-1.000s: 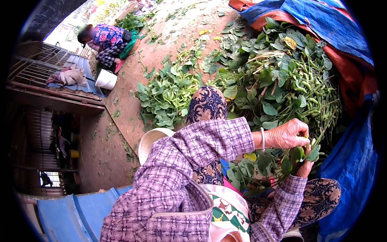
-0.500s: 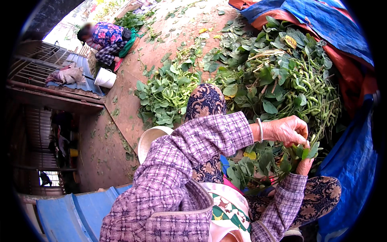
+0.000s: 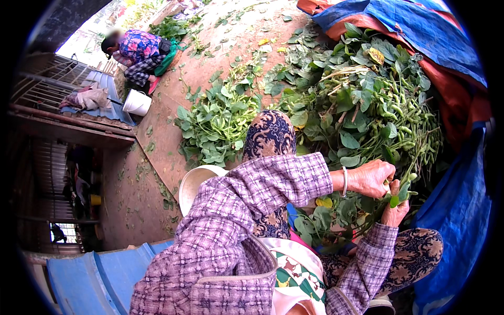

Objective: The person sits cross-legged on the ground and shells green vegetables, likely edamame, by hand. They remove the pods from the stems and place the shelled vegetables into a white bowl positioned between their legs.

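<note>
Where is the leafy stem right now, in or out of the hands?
In: the right hand grips the leafy stem, green leaves sticking out above; the left hand, fingers curled, is right beside it.

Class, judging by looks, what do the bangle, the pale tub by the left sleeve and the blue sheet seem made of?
Bangle: probably metal, smooth, from its pale sheen; glossy plastic possible.
Tub: likely matte plastic, from its even pale wall.
Sheet: seemingly plastic tarpaulin, from its glossy creases.
</note>
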Demonstrator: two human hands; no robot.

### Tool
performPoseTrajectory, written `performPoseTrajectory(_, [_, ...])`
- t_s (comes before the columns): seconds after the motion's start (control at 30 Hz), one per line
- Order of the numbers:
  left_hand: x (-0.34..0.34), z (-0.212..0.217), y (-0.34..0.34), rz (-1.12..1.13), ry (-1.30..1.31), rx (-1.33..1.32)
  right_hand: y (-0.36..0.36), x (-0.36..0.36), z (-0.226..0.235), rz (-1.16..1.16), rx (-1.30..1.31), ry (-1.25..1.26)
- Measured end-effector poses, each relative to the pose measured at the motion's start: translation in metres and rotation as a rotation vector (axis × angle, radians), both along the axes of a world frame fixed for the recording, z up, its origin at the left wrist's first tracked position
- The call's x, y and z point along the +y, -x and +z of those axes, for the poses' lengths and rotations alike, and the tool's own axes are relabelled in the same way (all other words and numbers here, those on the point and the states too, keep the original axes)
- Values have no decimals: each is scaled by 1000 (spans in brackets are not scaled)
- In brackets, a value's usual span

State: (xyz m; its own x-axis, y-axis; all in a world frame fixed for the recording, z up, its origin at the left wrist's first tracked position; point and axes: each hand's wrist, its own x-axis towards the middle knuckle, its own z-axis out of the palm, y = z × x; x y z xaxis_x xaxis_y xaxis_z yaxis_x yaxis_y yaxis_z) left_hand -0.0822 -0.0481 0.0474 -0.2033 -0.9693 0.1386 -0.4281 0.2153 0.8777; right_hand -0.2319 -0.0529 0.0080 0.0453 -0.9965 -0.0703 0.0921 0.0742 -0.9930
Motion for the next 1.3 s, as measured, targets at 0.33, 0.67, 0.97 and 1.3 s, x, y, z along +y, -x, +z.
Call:
performPoseTrajectory(0.33, [-4, -6, 1, -68, 62, -89, 4, 0, 0, -38, -33, -10])
performPoseTrajectory(0.67, [-12, 6, -14, -195, -135, 126, 11, -2, 5, -18, -73, -98])
performPoseTrajectory(0.97, [-12, 20, -24, -139, -565, 720, 9, 3, 12, 197, -20, -149])
performPoseTrajectory(1.3, [-6, 21, -19, -208, -434, 686, 5, 2, 14, 160, 140, -191])
